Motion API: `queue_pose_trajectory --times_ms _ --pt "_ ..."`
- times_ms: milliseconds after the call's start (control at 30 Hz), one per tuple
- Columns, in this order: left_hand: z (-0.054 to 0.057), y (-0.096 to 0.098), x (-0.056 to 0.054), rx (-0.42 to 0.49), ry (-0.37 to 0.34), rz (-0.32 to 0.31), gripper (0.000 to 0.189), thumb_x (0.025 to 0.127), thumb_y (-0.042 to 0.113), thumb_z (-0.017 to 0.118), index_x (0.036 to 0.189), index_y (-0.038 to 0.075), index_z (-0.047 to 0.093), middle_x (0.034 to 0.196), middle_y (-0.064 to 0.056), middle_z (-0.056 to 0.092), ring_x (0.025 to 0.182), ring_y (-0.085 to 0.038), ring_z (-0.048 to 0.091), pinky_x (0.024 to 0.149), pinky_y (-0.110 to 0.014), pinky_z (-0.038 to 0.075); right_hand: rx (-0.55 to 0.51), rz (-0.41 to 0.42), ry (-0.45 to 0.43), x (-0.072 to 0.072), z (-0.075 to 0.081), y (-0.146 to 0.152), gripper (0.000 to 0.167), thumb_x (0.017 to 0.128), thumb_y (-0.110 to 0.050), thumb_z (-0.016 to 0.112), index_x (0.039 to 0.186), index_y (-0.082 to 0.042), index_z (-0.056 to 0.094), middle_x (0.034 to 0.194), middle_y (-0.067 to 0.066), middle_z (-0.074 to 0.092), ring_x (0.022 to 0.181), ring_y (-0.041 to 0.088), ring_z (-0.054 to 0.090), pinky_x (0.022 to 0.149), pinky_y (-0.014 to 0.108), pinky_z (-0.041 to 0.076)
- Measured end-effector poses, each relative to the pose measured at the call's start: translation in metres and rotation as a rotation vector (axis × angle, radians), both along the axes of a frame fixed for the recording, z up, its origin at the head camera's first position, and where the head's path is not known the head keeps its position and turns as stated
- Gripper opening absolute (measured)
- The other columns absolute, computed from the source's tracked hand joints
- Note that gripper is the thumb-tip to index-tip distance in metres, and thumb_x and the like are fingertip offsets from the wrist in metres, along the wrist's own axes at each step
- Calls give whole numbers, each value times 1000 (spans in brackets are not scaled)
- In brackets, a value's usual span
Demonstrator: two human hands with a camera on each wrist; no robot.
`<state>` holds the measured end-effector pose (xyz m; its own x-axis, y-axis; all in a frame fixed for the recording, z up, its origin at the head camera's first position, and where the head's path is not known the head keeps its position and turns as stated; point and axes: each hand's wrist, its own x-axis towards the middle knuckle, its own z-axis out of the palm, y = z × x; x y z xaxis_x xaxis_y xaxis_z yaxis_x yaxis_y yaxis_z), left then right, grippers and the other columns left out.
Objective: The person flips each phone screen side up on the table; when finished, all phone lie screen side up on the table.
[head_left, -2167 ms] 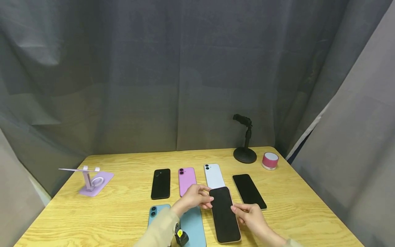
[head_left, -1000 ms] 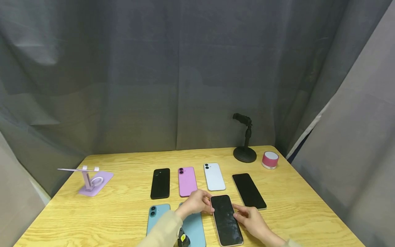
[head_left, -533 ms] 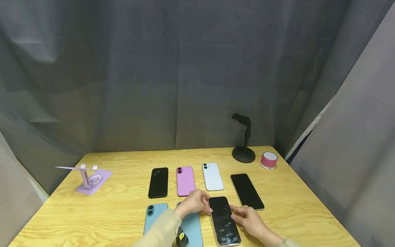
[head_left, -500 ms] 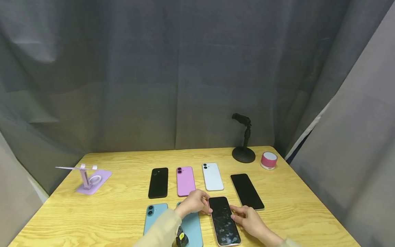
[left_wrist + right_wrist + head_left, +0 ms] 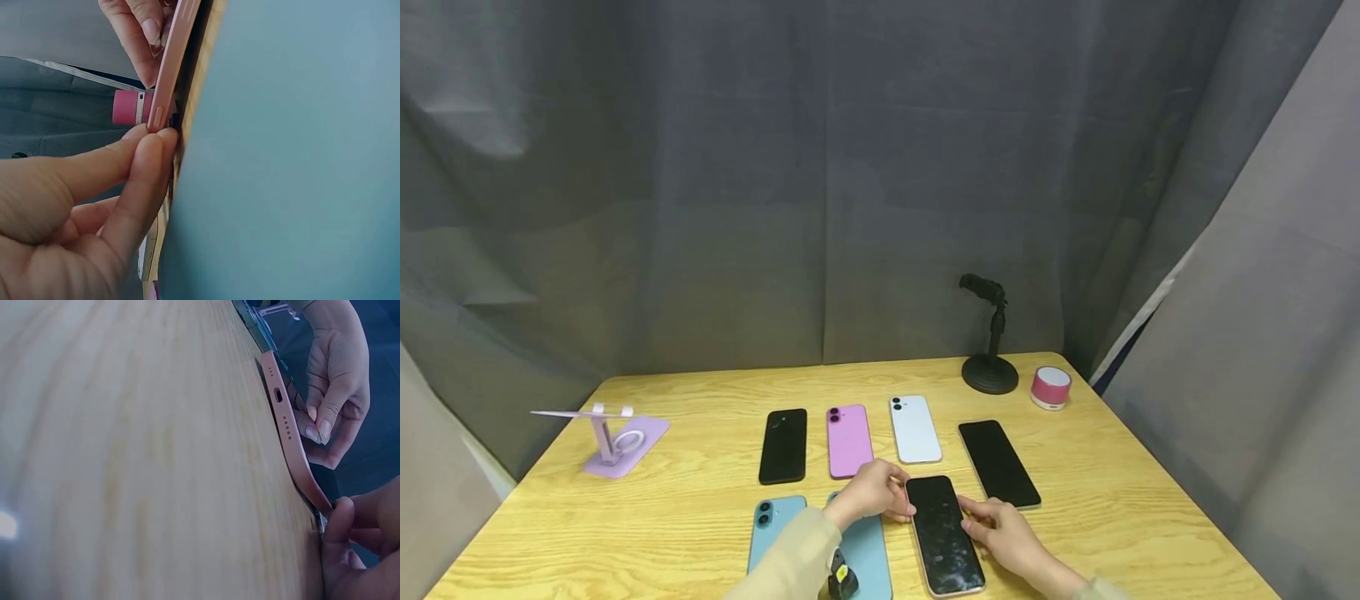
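A smartphone (image 5: pixel 946 537) with a rose-pink frame lies screen up between my hands, low over the wooden table. Smudges show across its black glass. My left hand (image 5: pixel 874 492) pinches its upper left edge between thumb and fingers, near a side button in the left wrist view. On the opposite long edge, my right hand (image 5: pixel 1006 533) pinches the frame with thumb and fingertips. The right wrist view shows the phone's bottom end with the charging port (image 5: pixel 278 395); whether the phone touches the table all along, I cannot tell. Its back is hidden.
Around it lie a black phone (image 5: pixel 783 446), a pink phone (image 5: pixel 850 442), a white phone (image 5: pixel 916 429), a screen-up phone (image 5: pixel 1000 464) and two blue phones (image 5: pixel 867 550), partly under my left arm. Farther off stand a lilac stand (image 5: pixel 610 446), black stand (image 5: pixel 991 375) and pink speaker (image 5: pixel 1050 388).
Since the earliest frame, both hands have brought the phone down and slightly nearer me, uncovering the white phone's lower end. Over the last half second they hold almost still; the view shifts slightly.
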<state>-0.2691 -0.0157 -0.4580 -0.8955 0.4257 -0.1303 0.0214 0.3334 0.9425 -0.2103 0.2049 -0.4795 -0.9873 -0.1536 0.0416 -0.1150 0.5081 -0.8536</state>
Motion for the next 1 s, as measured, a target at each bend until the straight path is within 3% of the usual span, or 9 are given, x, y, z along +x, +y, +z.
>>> queue_pose_trajectory --times_ms 267,367,700,1000 --pt "1 1 0 -110 116 29 46 70 -10 78 113 -13 62 78 -14 64 65 -24 70 60 -28 59 -18 -14 -11 1 0 -1 42 85 -3 67 123 12 57 80 6 51 51 6 47 47 17 42" --pt "2 2 1 -113 125 34 45 69 -11 78 112 -13 63 79 -14 61 65 -23 70 58 -27 59 -18 -13 -12 0 -1 0 42 85 -3 67 123 12 57 80 6 51 52 6 47 48 17 42" --pt "4 3 3 -34 37 36 46 71 -16 74 115 -16 59 78 -12 58 65 -29 71 55 -28 58 -36 0 -15 -1 -2 1 42 85 -2 66 123 14 56 81 6 51 55 5 47 49 16 44" --pt "2 5 2 -17 -11 48 45 71 -18 73 113 -15 59 76 -12 58 63 -28 70 55 -30 59 -67 91 -6 -3 -4 5 45 88 -4 64 125 18 51 83 6 51 57 3 47 51 15 45"
